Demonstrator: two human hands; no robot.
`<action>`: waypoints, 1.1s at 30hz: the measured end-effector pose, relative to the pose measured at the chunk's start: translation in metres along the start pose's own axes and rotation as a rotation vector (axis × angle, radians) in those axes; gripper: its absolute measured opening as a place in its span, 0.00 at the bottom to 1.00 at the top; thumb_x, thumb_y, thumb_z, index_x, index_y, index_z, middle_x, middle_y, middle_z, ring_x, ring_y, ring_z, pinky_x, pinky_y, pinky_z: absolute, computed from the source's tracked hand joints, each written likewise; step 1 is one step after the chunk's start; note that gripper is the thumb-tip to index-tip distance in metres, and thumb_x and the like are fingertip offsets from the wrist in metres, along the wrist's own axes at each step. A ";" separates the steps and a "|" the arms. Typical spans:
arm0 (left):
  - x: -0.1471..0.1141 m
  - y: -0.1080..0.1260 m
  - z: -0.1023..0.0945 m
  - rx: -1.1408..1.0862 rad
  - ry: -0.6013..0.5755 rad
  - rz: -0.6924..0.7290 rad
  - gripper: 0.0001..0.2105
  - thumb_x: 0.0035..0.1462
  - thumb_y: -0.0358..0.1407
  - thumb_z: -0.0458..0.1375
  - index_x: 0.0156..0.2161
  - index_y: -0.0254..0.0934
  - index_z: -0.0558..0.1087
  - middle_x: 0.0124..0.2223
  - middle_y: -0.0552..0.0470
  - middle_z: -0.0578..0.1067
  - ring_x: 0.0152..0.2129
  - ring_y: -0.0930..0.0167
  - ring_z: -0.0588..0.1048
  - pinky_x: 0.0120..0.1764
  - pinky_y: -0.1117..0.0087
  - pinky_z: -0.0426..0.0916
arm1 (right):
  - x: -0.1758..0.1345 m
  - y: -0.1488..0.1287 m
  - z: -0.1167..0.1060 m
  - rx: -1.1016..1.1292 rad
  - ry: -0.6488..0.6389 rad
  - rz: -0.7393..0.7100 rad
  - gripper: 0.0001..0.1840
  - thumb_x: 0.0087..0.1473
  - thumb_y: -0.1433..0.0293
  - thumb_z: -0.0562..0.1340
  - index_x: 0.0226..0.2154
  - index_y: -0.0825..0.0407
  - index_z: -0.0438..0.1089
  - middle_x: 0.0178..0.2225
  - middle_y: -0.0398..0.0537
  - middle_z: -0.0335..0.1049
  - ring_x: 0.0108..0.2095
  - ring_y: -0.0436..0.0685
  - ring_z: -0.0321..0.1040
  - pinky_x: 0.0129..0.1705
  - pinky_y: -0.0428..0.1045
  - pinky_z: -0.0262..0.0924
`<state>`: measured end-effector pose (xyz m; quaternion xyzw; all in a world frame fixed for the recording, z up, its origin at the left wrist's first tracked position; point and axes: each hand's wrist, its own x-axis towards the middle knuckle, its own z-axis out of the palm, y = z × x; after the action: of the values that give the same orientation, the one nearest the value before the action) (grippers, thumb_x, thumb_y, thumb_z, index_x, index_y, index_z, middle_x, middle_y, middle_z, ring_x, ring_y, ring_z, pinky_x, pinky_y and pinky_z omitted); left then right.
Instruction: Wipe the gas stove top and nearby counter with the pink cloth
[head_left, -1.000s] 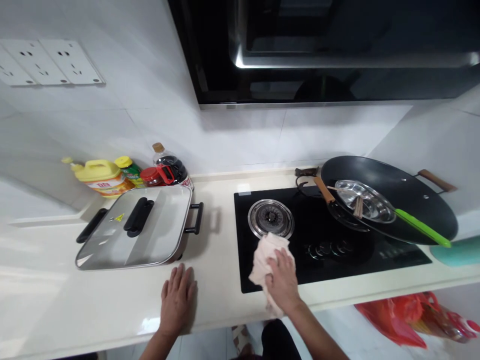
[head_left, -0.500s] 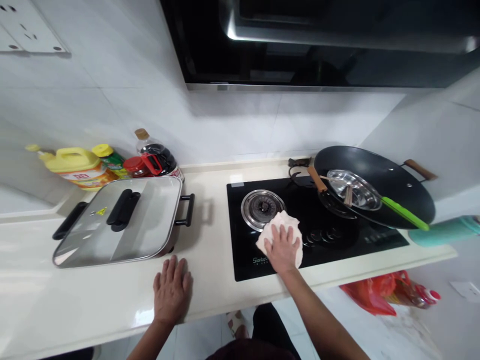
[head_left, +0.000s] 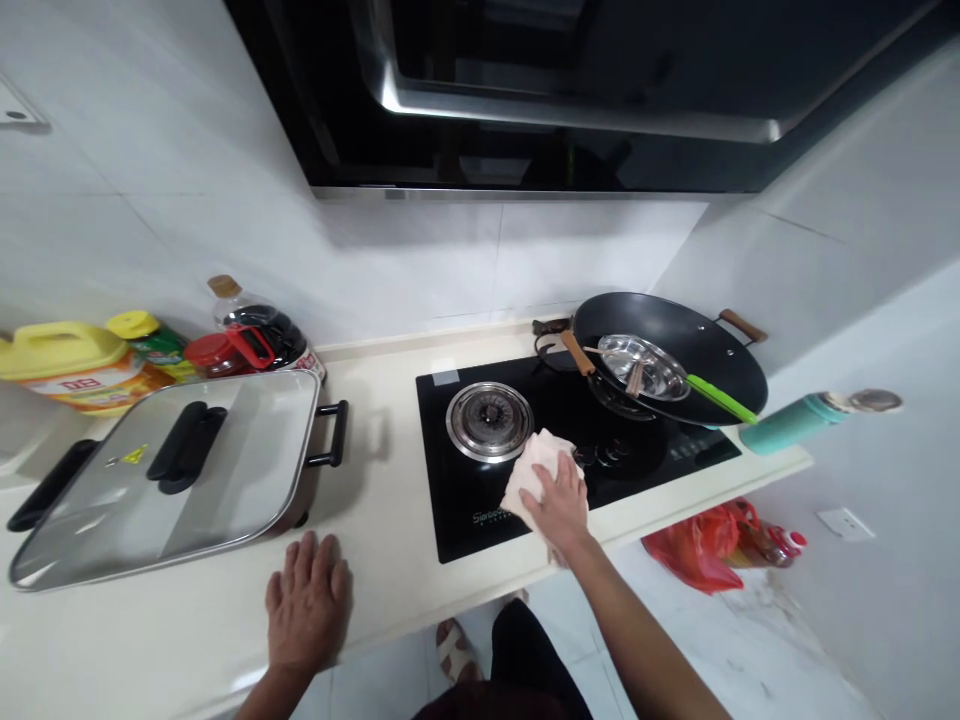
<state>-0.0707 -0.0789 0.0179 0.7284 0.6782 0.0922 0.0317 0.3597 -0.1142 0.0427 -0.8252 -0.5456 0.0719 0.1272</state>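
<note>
We judge the cloth beside the burner light, limp, best pressed mid-span: right hand spread atop, left hand flat, empty.

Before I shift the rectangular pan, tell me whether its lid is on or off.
On: the clear lid lies over the rectangular pan, its black handle on top.

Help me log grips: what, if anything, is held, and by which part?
The right hand, spread open, pins a pale pink fabric cloth by its middle and right; the left hand holds nothing.
</note>
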 end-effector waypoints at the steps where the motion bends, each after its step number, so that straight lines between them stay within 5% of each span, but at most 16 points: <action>1: 0.001 0.000 0.000 -0.005 0.006 0.005 0.28 0.70 0.42 0.40 0.68 0.33 0.65 0.74 0.35 0.58 0.74 0.53 0.48 0.70 0.41 0.48 | 0.008 0.004 -0.004 -0.006 -0.003 0.005 0.30 0.63 0.50 0.59 0.62 0.45 0.68 0.74 0.58 0.43 0.73 0.76 0.38 0.68 0.70 0.42; 5: 0.002 0.016 0.004 -0.037 0.065 0.157 0.28 0.69 0.42 0.44 0.71 0.39 0.61 0.74 0.37 0.57 0.74 0.53 0.46 0.70 0.40 0.46 | 0.018 -0.005 -0.008 -0.046 -0.009 0.022 0.28 0.61 0.53 0.60 0.58 0.51 0.70 0.71 0.63 0.49 0.70 0.76 0.43 0.66 0.70 0.44; 10: -0.006 0.073 0.019 -0.090 0.063 0.475 0.25 0.70 0.43 0.47 0.70 0.48 0.65 0.74 0.46 0.59 0.72 0.57 0.55 0.70 0.50 0.52 | -0.017 -0.001 0.000 -0.040 0.042 -0.050 0.19 0.63 0.58 0.57 0.50 0.50 0.72 0.68 0.60 0.56 0.66 0.72 0.49 0.61 0.67 0.50; 16: -0.021 0.104 0.031 -0.069 0.077 0.483 0.24 0.70 0.44 0.50 0.67 0.44 0.69 0.73 0.43 0.62 0.71 0.56 0.59 0.69 0.50 0.55 | -0.044 0.073 -0.005 -0.018 0.135 -0.099 0.16 0.64 0.60 0.55 0.46 0.50 0.73 0.65 0.57 0.63 0.65 0.68 0.53 0.60 0.64 0.53; 26: -0.021 0.107 0.022 -0.021 0.010 0.460 0.25 0.70 0.46 0.50 0.67 0.43 0.69 0.73 0.43 0.62 0.71 0.56 0.59 0.69 0.49 0.55 | -0.025 0.166 -0.021 -0.096 0.141 -0.070 0.32 0.65 0.55 0.50 0.65 0.50 0.63 0.68 0.57 0.58 0.69 0.69 0.50 0.64 0.68 0.52; 29: -0.022 0.105 0.026 0.004 0.031 0.476 0.24 0.70 0.46 0.50 0.67 0.43 0.68 0.73 0.42 0.62 0.71 0.56 0.59 0.68 0.49 0.55 | -0.032 0.154 -0.015 -0.074 0.183 -0.058 0.29 0.65 0.56 0.50 0.61 0.50 0.68 0.67 0.60 0.60 0.68 0.72 0.51 0.62 0.68 0.54; 33: -0.020 0.097 0.034 0.020 0.118 0.524 0.25 0.71 0.47 0.49 0.68 0.43 0.68 0.72 0.43 0.63 0.70 0.56 0.60 0.67 0.50 0.57 | -0.046 0.091 -0.002 -0.012 0.097 -0.260 0.24 0.62 0.62 0.57 0.57 0.50 0.72 0.63 0.60 0.65 0.65 0.72 0.54 0.62 0.66 0.54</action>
<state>0.0295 -0.1038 -0.0011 0.8726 0.4683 0.1329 -0.0402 0.4223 -0.1902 0.0174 -0.7507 -0.6417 0.0117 0.1567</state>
